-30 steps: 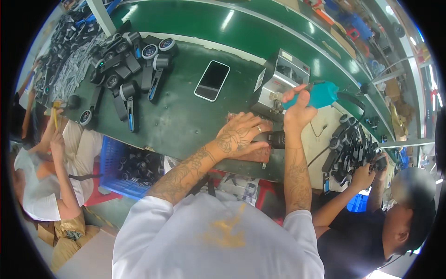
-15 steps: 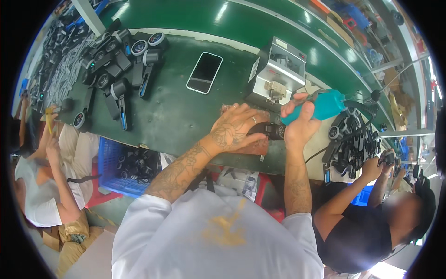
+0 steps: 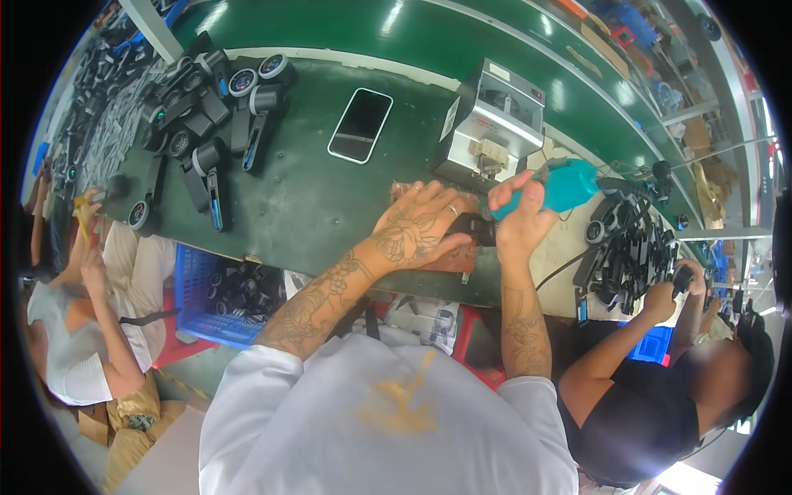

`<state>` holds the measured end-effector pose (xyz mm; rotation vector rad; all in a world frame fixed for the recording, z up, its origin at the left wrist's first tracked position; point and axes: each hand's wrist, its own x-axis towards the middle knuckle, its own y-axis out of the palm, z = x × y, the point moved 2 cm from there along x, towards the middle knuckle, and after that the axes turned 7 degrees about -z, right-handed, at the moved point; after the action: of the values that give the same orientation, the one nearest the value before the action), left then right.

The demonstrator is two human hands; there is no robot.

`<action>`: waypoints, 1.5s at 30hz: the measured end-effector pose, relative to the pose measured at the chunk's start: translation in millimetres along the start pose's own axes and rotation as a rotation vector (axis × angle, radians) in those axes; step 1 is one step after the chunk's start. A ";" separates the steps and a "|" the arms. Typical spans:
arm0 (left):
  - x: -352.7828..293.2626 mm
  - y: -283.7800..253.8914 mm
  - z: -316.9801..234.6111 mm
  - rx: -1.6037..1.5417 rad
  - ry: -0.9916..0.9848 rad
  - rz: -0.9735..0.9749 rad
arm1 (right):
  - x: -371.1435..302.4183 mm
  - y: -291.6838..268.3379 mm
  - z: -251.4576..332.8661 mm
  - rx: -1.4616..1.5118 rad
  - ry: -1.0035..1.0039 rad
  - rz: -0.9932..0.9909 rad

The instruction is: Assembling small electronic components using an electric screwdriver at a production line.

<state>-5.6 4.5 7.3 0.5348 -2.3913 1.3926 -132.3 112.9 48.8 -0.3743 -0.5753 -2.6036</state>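
My left hand lies over a reddish-brown block at the bench's front edge. Its thumb and fingers hold a black plastic part with a rounded end against the block, and the palm hides most of that part. My right hand is wrapped round a teal electric screwdriver, held sideways with its cable trailing to the right. The driver's nose is beside the part's rounded end. Fingers hide its tip, so I cannot tell whether it touches.
Behind my hands stands a silver machine. A phone lies on the green bench. Black parts with round dials are heaped at left, more at right. A blue crate stands below. Co-workers sit on both sides.
My right hand and the screwdriver have shifted slightly left, covering more of the part's rounded end. My left hand stays in place. At right, a co-worker's hands have moved slightly with a black part.
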 end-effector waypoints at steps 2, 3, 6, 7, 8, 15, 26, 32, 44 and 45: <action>0.2 -1.2 0.0 0.016 0.007 -0.010 | 0.7 -0.3 -1.0 -0.015 0.011 -0.010; 0.8 -1.9 -0.7 -0.002 0.011 -0.004 | 1.3 -0.4 -1.1 -0.030 0.023 -0.021; 0.6 -4.2 0.5 -0.025 -0.010 -0.004 | 8.3 6.0 5.3 -0.092 0.031 -0.043; 0.6 -3.2 -0.9 -0.046 -0.023 -0.001 | 12.9 8.8 8.0 -0.091 0.028 -0.041; 1.2 -2.8 -0.6 -0.044 -0.022 -0.003 | 21.3 13.2 9.8 -0.093 -0.043 -0.056; 1.6 -6.3 -4.0 -0.068 0.007 -0.056 | 52.8 29.5 -9.6 -0.121 -0.193 -0.016; -0.4 -0.9 -0.6 -0.019 -0.009 -0.093 | 9.0 10.5 19.3 -0.058 0.009 -0.064; 5.7 -11.5 -6.0 -0.071 -0.049 0.024 | -13.8 -4.3 31.9 -0.066 0.028 -0.018; 5.4 -5.9 -7.6 -0.021 -0.011 -0.066 | -22.5 -12.8 8.9 0.017 -0.006 -0.015; 6.6 -7.5 -9.2 -0.058 -0.021 -0.076 | -22.8 -11.8 10.5 0.024 -0.001 -0.022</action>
<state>-7.1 8.2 20.3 0.6210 -2.3930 1.2885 -116.5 135.5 46.1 -0.3635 -0.6134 -2.6154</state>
